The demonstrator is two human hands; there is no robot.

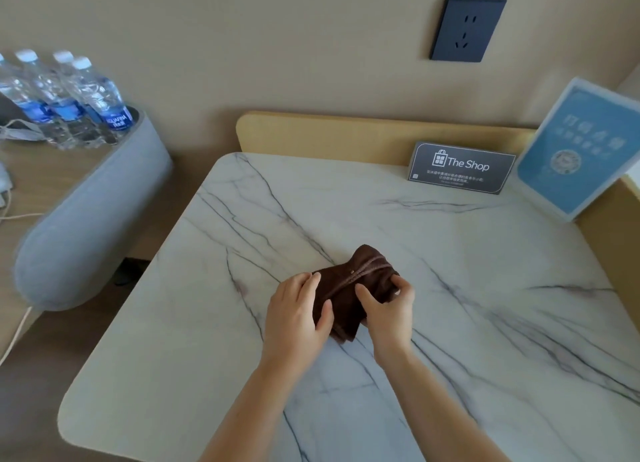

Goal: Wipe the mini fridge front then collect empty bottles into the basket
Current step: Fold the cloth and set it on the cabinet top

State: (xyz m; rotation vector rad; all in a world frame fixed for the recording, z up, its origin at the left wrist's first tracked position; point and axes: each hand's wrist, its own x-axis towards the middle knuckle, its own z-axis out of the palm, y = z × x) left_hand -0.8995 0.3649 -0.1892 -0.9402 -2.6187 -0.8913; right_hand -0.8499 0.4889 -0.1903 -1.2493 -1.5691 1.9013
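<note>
A folded dark brown cloth (pixel 358 281) lies near the middle of a white marble top (pixel 485 271). My left hand (pixel 298 316) holds its left side, thumb over the cloth. My right hand (pixel 388 305) pinches its right edge with curled fingers. Several clear water bottles (pixel 69 97) with blue labels stand at the far left behind a grey padded rim. The mini fridge front and a basket are out of view.
A dark "The Shop" card (pixel 462 167) and a blue acrylic sign (pixel 575 149) stand at the back right of the top. A dark wall socket (pixel 467 28) sits above. The grey padded rim (pixel 93 212) and a white cable (pixel 17 330) lie to the left.
</note>
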